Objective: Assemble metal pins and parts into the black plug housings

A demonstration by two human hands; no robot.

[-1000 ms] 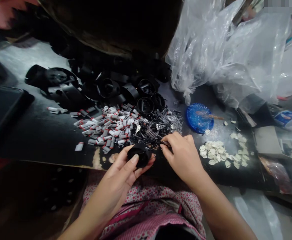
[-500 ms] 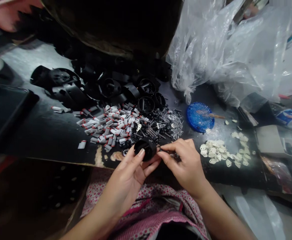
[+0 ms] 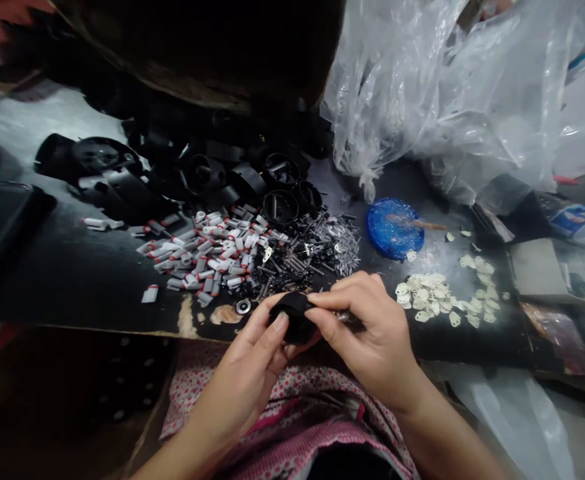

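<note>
My left hand (image 3: 257, 357) is closed around a round black plastic housing (image 3: 296, 328), its thumb over the rim and its open side partly facing me. From the right, my right hand (image 3: 369, 327) pinches thumb and forefinger together at the housing's edge. What sits between those fingertips is too small and dark to name. A dark, shiny object (image 3: 349, 320) shows under the curled fingers of that hand, mostly hidden. Just beyond the housing lie small springs (image 3: 292, 263) and a pile of grey plastic pieces with red bands (image 3: 212, 250). A small metal ring (image 3: 243, 307) rests left of the housing.
More black housings (image 3: 202, 173) are heaped at the back. A blue lid (image 3: 395, 230) with a stick (image 3: 429, 226) across it lies right of centre. Cream flat tabs (image 3: 429, 297) spread near the right. Clear plastic bags (image 3: 392, 87) hang over the back right; small metal pins (image 3: 342, 243) lie mid-table.
The housing has tilted in my left hand and sits slightly lower. My right fingertips have moved a little left, onto its edge. The whole view has shifted slightly.
</note>
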